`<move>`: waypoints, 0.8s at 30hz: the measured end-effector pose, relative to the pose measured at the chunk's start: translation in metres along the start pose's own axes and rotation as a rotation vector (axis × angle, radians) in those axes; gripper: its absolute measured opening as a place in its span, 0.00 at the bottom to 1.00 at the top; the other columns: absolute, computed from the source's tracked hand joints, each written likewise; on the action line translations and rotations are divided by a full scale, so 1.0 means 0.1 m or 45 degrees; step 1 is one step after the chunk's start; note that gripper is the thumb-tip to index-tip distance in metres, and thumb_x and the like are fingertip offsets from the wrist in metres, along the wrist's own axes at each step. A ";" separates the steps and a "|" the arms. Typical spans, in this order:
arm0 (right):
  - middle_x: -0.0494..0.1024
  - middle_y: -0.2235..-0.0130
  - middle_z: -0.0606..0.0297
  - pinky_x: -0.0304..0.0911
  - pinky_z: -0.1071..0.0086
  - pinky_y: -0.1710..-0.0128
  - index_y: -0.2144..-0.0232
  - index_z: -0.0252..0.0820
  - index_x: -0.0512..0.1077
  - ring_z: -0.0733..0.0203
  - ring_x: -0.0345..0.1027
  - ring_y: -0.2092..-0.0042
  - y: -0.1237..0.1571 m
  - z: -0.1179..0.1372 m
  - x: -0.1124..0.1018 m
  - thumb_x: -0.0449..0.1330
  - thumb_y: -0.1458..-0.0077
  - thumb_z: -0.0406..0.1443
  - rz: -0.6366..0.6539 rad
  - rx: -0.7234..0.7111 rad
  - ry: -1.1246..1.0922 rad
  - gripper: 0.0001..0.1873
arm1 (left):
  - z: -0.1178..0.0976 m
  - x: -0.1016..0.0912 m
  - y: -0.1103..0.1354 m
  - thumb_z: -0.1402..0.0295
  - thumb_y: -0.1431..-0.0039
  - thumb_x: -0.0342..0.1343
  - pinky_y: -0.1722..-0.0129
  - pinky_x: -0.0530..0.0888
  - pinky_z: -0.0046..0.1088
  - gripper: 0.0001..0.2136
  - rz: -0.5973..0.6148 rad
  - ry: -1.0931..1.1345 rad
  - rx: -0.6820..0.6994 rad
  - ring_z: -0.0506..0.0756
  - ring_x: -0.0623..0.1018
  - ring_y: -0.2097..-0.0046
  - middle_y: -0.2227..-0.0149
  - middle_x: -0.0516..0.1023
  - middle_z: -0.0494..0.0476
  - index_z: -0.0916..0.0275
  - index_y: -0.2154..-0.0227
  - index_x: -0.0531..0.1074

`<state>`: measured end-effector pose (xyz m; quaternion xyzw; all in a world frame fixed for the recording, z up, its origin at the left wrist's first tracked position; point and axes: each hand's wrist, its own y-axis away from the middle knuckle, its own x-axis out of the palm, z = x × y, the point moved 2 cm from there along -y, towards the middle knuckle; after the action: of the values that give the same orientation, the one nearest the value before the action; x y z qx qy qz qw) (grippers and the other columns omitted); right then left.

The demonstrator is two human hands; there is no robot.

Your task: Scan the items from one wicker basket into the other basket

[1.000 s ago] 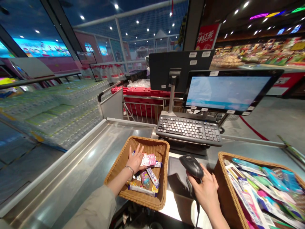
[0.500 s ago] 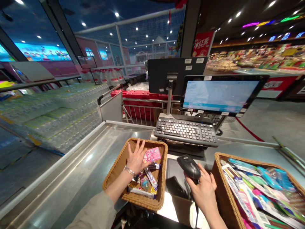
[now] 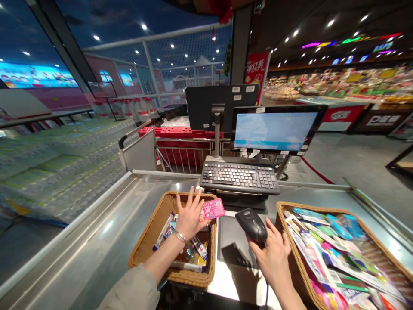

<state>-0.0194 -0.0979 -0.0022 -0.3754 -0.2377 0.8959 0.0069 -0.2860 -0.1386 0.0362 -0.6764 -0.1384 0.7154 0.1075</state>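
- A pink packet (image 3: 215, 208) is pinched at its left edge between the thumb and fingers of the left hand (image 3: 191, 217); the other fingers are spread.
- The packet is held over the far right corner of the left basket (image 3: 190, 279), its right end jutting past the rim.
- Small wrapped packs (image 3: 199, 248) are seen lying loose in that basket, partly hidden by the left arm.
- A bracelet (image 3: 180, 236) is worn on the left wrist.
- A black scanner (image 3: 251, 224) is grasped by the right hand (image 3: 272, 257), its head pointed toward the left basket.
- The right hand is placed between the two baskets, near the right basket (image 3: 300, 262), which is filled with colourful packs (image 3: 338, 258).
- Both baskets are set on a steel counter (image 3: 106, 241).
- Beyond the scanner, a keyboard (image 3: 240, 177) is placed below a lit monitor (image 3: 274, 131); a second monitor (image 3: 200, 105) is seen from behind.
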 end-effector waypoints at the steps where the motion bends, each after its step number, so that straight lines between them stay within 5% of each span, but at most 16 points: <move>1: 0.78 0.54 0.60 0.34 0.44 0.38 0.68 0.45 0.75 0.47 0.59 0.40 0.01 0.00 -0.02 0.55 0.51 0.46 -0.006 -0.006 0.009 0.14 | -0.03 -0.01 -0.02 0.48 0.46 0.55 0.41 0.26 0.66 0.29 -0.002 0.004 0.008 0.71 0.42 0.32 0.33 0.50 0.61 0.59 0.45 0.67; 24: 0.77 0.53 0.59 0.37 0.42 0.39 0.68 0.45 0.75 0.45 0.58 0.40 0.16 -0.09 -0.31 0.57 0.50 0.43 -0.071 -0.071 0.136 0.11 | -0.58 -0.04 -0.18 0.48 0.45 0.54 0.40 0.25 0.64 0.30 -0.088 -0.028 0.229 0.71 0.44 0.32 0.33 0.48 0.59 0.59 0.43 0.65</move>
<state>0.0114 -0.1147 0.0063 -0.4159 -0.2721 0.8671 0.0341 -0.2290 -0.1199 0.0430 -0.6509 -0.0981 0.7282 0.1908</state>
